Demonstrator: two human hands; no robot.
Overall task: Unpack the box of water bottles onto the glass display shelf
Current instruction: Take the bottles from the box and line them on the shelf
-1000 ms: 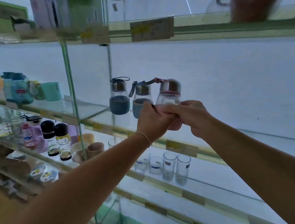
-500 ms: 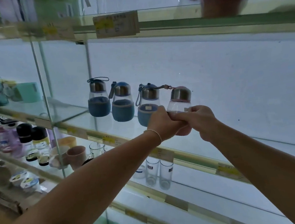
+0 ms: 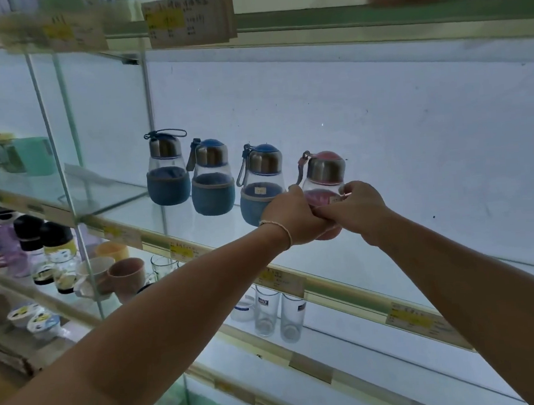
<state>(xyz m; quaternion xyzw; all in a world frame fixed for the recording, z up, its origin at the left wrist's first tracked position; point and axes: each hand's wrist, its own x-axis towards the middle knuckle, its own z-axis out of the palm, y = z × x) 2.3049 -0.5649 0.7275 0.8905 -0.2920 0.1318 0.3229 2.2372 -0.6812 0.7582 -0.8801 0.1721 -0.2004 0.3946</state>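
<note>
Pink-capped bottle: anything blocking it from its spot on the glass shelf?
Nothing visible. Left hand and right hand grip the pink-capped bottle at the row's right end, beside the nearest blue-sleeved bottle; the glass shelf to its right is bare.

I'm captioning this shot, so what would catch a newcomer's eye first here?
The left hand and right hand grip the pink-sleeved bottle mid-frame at the glass shelf. To its left, three blue-sleeved bottles stand in a row. Two clear tumblers stand on the shelf below.

Pink-sleeved bottle [image 3: 324,182] upright on glass shelf [image 3: 343,260], right of 3 blue bottles [image 3: 213,187].
</note>
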